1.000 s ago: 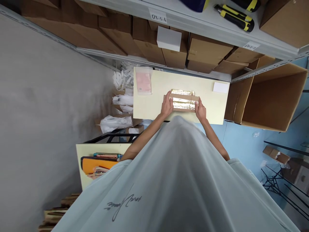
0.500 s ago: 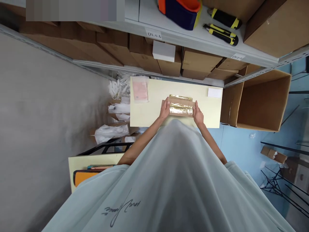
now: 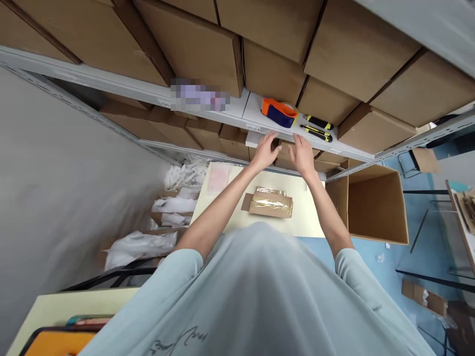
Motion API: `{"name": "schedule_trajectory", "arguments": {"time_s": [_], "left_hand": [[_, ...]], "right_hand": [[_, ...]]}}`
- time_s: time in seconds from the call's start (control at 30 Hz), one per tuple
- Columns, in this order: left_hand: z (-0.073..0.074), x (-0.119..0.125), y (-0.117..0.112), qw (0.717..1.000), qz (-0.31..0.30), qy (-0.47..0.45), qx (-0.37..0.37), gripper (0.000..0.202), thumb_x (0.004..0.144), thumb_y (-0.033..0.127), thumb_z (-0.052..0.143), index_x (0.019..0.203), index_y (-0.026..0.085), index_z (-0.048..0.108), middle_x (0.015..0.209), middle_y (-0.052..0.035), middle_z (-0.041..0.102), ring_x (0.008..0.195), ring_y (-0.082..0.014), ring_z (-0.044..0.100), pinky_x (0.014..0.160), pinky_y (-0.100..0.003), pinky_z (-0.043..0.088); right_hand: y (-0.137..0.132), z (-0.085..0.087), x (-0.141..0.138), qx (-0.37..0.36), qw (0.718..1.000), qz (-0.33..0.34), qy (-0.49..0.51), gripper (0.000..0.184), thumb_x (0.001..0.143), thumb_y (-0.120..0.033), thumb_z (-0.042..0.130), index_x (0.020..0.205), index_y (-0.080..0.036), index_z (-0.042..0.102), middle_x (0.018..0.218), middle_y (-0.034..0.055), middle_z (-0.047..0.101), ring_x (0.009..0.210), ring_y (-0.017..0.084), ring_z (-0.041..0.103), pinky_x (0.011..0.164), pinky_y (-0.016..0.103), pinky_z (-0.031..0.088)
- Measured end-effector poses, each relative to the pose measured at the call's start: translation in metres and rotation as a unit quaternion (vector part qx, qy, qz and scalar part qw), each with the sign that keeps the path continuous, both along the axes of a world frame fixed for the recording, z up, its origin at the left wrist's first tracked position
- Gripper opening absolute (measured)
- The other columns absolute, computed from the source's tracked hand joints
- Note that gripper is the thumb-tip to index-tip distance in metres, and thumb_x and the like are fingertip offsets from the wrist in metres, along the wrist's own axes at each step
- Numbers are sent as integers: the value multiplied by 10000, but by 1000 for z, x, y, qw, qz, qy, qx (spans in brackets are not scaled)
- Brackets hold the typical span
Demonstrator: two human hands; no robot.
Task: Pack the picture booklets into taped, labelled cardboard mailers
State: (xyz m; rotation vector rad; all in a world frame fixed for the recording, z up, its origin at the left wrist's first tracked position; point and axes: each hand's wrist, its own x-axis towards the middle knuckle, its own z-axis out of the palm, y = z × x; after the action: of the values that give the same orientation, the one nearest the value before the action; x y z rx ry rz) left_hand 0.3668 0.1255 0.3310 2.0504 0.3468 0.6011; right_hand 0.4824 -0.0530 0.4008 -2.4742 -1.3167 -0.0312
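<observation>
Both of my hands are raised in front of the shelf edge, holding nothing. My left hand (image 3: 266,151) has its fingers apart, just below the orange and navy tape dispenser (image 3: 279,113). Fingers stretched upward, my right hand (image 3: 302,154) is close below the yellow-and-black utility knives (image 3: 317,129) lying on the shelf. Below the hands, a small cardboard box (image 3: 270,203) with shiny tape across it lies on the pale yellow table (image 3: 230,225). One flap sticks out at its left end.
Brown cartons (image 3: 274,69) fill the grey shelf (image 3: 237,108). A large open carton (image 3: 376,202) stands right of the table. Left of it are bags of white packing material (image 3: 185,175). A pink sheet (image 3: 218,178) lies on the table's left part.
My hands have let go of the taped box and moved up toward the shelf. The box stays on the table. The view has tilted up, showing more of the shelf.
</observation>
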Motion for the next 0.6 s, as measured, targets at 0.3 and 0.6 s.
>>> {"name": "schedule_trajectory", "arguments": {"time_s": [0.3,0.6], "left_hand": [[70,28,14,991,99,-84,11,482,980,218,664,1450,203,771,1547,-169,774,1512,-368,696,1377,-512,511],[33,-40,-17,983,143,-64,-98,355,993,200,708,1336,206,797,1405,-158,827,1304,-328,812,1220,-513,651]], "right_hand": [[128,42,52,-178,983,-28,-30,626,1157,-198,556,1735,25,472,1719,348,607,1658,403,570,1400,558,428],[106,41,49,-109,993,-17,33,617,1241,-528,450,1663,-83,520,1479,283,748,1450,439,734,1250,623,562]]}}
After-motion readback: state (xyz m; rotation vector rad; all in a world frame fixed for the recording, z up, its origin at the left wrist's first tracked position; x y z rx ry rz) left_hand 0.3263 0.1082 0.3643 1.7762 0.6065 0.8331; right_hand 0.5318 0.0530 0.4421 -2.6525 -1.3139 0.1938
